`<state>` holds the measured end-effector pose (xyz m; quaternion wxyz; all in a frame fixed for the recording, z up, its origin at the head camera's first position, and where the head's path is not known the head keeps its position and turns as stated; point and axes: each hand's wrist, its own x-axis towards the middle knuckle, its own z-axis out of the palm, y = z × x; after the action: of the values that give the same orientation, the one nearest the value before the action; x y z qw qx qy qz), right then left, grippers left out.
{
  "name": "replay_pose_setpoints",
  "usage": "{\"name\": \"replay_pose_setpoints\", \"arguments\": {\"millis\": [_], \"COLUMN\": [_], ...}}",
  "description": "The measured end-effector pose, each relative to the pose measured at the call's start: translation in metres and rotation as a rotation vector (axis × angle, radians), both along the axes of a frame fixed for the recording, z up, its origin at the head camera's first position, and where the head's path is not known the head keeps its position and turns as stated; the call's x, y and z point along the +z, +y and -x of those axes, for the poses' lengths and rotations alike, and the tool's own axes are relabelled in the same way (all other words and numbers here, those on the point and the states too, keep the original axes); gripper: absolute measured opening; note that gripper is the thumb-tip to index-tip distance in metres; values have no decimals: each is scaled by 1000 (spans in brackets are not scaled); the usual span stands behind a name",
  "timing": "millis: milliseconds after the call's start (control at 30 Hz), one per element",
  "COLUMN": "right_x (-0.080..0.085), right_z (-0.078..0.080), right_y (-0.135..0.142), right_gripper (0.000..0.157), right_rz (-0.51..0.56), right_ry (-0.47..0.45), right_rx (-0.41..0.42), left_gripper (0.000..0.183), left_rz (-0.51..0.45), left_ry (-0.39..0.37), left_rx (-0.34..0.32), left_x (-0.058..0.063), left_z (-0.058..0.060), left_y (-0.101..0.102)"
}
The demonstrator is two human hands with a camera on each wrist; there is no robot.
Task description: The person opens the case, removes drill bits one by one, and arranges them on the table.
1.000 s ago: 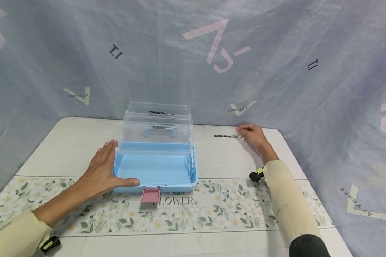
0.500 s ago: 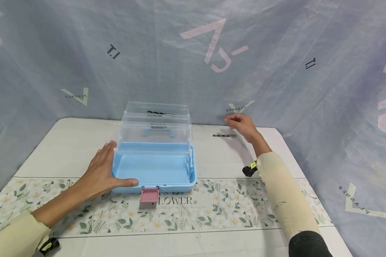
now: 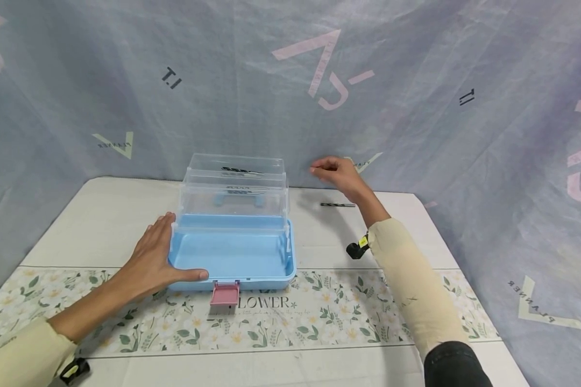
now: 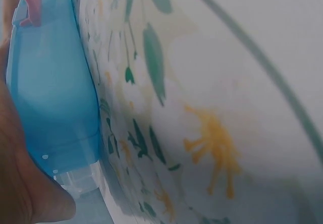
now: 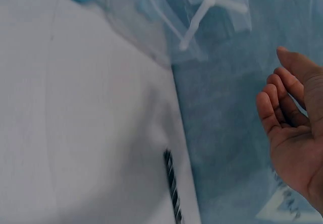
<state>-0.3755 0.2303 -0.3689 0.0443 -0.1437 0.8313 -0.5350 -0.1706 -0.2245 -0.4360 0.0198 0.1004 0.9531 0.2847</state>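
- White bench [image 3: 252, 371] at the near edge, crossed by a floral band [image 3: 319, 333] printed with "FLOWER"; pale sleeves [image 3: 416, 290] reach over it from both sides.
- Pink latch [image 3: 225, 294] hanging down from the front of the blue box [image 3: 232, 255], near the middle of the rim.
- Left hand [image 3: 150, 263] against the box's left front corner, grip spread: the thumb lies along the front rim, the fingers along the left side.
- Box standing open on the bench, left of centre, its blue base facing up.
- Clear trays [image 3: 198, 201] raised in tiers over the back of the box, with dark bits [image 3: 241, 170] in the upper ones.
- One loose bit [image 3: 338, 205] lying flat on the bench, right of the box.
- Right hand [image 3: 341, 174] in the air beyond that bit, fingers bent, fingertips toward the trays; whether its grip pinches anything, I cannot tell.
- Grey-blue curtain [image 3: 252, 97] behind everything, printed with pink and yellowish letters.
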Motion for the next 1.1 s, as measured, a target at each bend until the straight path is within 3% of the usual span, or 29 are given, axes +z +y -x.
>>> {"name": "replay_pose_setpoints", "arguments": {"millis": [333, 600, 1100], "right_x": [19, 31, 29], "right_z": [-5, -4, 9], "right_y": [-45, -76, -116], "right_gripper": [25, 33, 27], "right_rz": [-6, -64, -234], "right_ry": [56, 128, 239], "right_rx": [44, 117, 221], "left_gripper": [164, 165, 164], "left_rz": [-3, -8, -8], "left_ry": [0, -9, 5], "left_rx": [-4, -2, -2], "left_x": [0, 0, -2], "left_z": [0, 0, 2], "left_y": [0, -1, -1]}}
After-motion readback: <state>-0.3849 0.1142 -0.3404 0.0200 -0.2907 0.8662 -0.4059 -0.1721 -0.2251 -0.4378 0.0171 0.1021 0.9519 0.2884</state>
